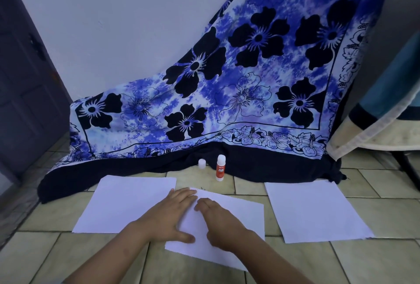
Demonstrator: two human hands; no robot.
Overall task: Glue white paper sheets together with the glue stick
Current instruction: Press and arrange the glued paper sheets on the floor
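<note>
Your left hand (169,213) lies flat on the paper, fingers straight and close together, thumb spread out toward you. Your right hand (218,222) rests just beside it, also flat, its fingers stretched and pressing down. The fingertips of the two hands nearly meet. Neither hand grips anything.

Under both palms is the middle sheet (238,226), plain white, unmarked, turned at a slight angle to the tile lines. Its left part lies over the right edge of the left sheet (122,204), which is the same blank white and flat on the floor (295,261). Your left hand sits right along that overlap. The right sheet (313,211) lies apart from the other two, with a strip of bare tile between; it is white and flat as well.

Beyond your fingertips the glue stick (221,168) stands upright on the tiles, a white tube with a red-orange label round its lower body. A small white cap (202,163) stands near it to the left, not touching it.

Behind these hangs a blue and white cloth (227,79) printed with dark flowers, its dark hem spread on the floor against a pale wall (113,22).
</note>
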